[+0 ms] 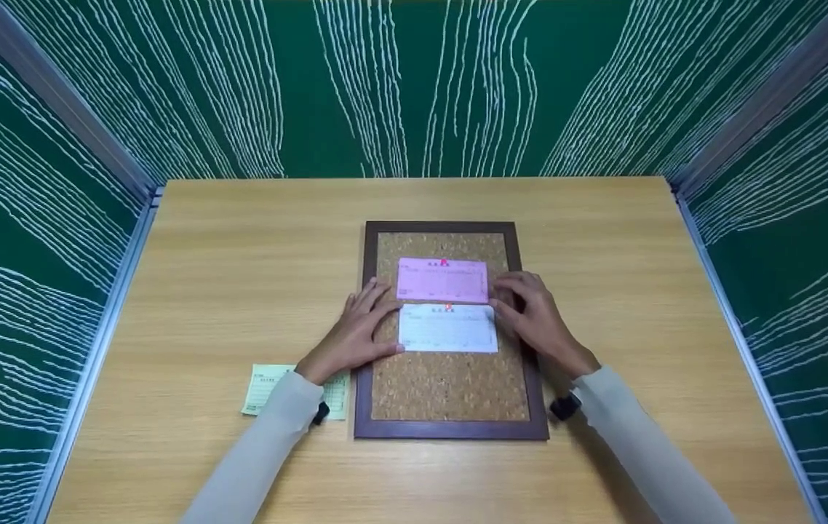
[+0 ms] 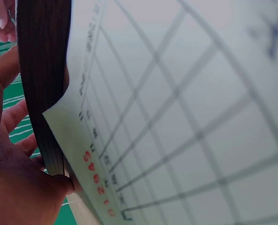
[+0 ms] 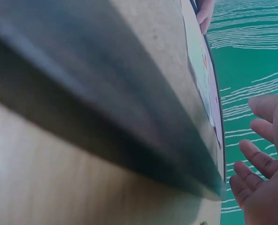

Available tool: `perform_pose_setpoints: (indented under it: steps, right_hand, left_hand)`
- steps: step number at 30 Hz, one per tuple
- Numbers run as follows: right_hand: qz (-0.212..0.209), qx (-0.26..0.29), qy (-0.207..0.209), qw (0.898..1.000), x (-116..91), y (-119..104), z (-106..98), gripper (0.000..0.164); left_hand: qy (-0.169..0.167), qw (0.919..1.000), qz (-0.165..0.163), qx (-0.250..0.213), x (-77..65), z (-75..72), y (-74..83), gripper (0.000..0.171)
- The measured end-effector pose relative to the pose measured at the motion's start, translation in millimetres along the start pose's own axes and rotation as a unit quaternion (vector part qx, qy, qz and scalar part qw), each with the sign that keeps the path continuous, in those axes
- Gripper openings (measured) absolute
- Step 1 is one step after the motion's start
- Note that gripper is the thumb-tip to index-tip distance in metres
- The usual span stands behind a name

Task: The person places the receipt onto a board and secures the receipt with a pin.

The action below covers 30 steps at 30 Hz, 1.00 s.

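A cork board (image 1: 450,389) in a dark brown frame lies on the table. Two printed paper slips are on it, a pink slip (image 1: 443,282) above a white slip (image 1: 449,331). Each has a red pushpin at its top edge, the upper pushpin (image 1: 444,261) and the lower pushpin (image 1: 448,307). My left hand (image 1: 356,327) rests over the board's left side, fingers spread, thumb tip at the white slip's lower left corner. My right hand (image 1: 538,313) lies over the right frame edge, its thumb by the white slip's upper right corner; its fingers look loosely bent in the right wrist view.
A pale green printed slip (image 1: 268,378) lies on the wooden table (image 1: 254,255) left of the board, partly under my left sleeve. Green walls (image 1: 414,87) with white wavy lines enclose the table at the back and sides.
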State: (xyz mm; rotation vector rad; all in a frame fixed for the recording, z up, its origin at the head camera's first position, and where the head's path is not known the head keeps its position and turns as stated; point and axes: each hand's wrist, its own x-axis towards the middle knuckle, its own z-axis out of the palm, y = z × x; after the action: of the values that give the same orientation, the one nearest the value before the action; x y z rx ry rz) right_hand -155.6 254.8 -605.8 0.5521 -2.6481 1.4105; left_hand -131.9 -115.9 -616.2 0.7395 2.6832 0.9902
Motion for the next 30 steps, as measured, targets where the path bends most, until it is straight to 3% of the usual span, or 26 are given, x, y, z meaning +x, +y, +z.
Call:
perform_pose_setpoints:
  steps: [15, 24, 30]
  right_hand:
    - [0.009, -0.003, 0.044, 0.999, -24, 23, -13, 0.042]
    - [0.050, -0.012, 0.027, 0.998, -29, 35, -20, 0.049]
    - [0.047, -0.029, 0.014, 0.998, -27, 41, -23, 0.056]
  left_hand:
    - [-0.005, 1.0000, -0.002, 0.004, -0.1, 2.1, -0.6, 0.081]
    - [-0.002, 1.0000, 0.003, 0.003, -0.5, 0.1, -0.3, 0.082]
    - [-0.001, 1.0000, 0.001, 0.006, 1.7, -0.5, -0.1, 0.082]
